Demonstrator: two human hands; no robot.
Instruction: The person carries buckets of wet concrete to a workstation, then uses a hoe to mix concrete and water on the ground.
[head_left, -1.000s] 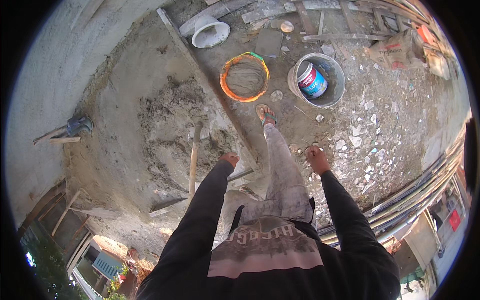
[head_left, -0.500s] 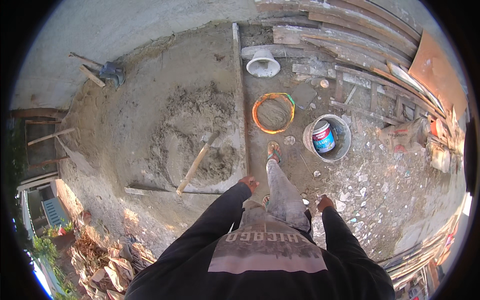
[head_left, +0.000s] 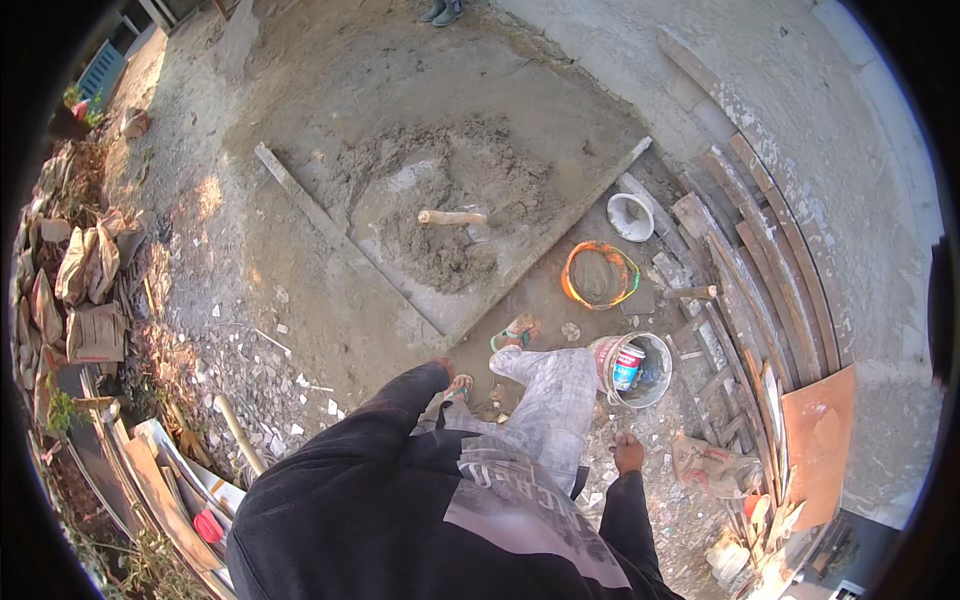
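My left hand (head_left: pixel 441 368) hangs just short of the near corner of a board frame on the ground. The dark sleeve covers much of it, and its fingers do not show clearly. My right hand (head_left: pixel 627 453) is out to the right with curled fingers and nothing visible in it. Beyond that hand stands a large whitish bucket (head_left: pixel 661 392) with a paint can (head_left: pixel 627 367) inside. An orange-rimmed bucket (head_left: pixel 566 280) of grey mortar sits farther off. Inside the frame lies a wet mortar heap (head_left: pixel 455 165), from which a wooden tool handle (head_left: pixel 450 217) rises; the tool's head is hidden.
A white basin (head_left: pixel 631 217) lies beyond the orange bucket. Long planks (head_left: pixel 790 270) and a brown sheet (head_left: pixel 820 445) line the right side. Frame boards (head_left: pixel 350 245) edge the mortar. Crumpled paper sacks (head_left: pixel 92 262) are piled at left. Boots (head_left: pixel 442 12) show at the far edge.
My view has turned left, so the mortar bed and buckets appear rotated. My feet have shifted and my right hand now hangs closer to the whitish bucket.
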